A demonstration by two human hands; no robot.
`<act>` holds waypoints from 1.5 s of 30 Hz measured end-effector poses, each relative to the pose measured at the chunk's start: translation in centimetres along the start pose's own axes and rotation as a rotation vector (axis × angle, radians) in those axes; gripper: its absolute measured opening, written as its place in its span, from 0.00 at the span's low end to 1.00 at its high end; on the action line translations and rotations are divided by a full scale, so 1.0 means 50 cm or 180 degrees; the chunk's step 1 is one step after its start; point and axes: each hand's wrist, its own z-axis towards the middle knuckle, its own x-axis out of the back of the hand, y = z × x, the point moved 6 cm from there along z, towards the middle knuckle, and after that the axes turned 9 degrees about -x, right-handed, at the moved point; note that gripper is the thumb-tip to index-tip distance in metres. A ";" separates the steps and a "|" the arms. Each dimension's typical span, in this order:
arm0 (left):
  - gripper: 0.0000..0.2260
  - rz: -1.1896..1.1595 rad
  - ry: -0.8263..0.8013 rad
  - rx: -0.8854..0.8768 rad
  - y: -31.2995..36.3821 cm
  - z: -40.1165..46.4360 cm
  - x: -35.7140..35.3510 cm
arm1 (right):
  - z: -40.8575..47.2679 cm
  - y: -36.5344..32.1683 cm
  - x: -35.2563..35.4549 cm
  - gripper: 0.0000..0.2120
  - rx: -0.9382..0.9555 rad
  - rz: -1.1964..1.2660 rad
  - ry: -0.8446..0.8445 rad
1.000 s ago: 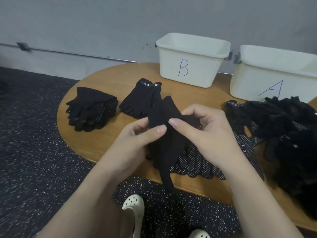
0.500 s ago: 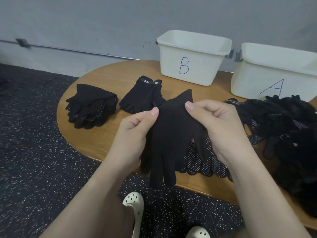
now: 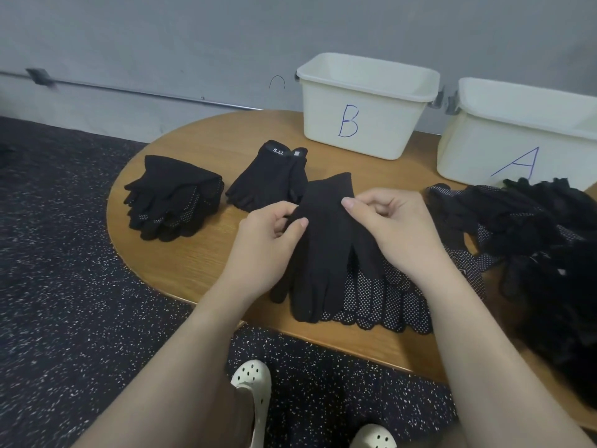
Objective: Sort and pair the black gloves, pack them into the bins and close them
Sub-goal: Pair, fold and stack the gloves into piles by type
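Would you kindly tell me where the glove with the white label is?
In the head view, the labelled glove lies on the table left of centre, between the stacked gloves and bin B.

The black glove [image 3: 326, 250], bunched between both hands a second ago, now hangs spread flat, fingers toward the near edge. The left hand [image 3: 268, 244] and right hand [image 3: 387, 227] now pinch its cuff corners.

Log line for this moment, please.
step: pairing | left hand: pinches plain black glove | right hand: pinches same glove | bin B, bin A: open
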 end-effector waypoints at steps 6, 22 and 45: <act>0.06 0.0407 0.0315 0.0095 -0.017 0.018 -0.001 | 0.028 0.017 -0.009 0.12 -0.0057 -0.0253 -0.0067; 0.06 0.1446 0.0108 0.0377 -0.044 0.023 -0.021 | 0.039 0.070 -0.008 0.14 -0.0532 -0.1272 -0.0161; 0.15 0.2159 0.0119 -0.0358 -0.032 0.008 -0.036 | 0.033 0.093 -0.006 0.09 -0.0613 -0.1746 0.0579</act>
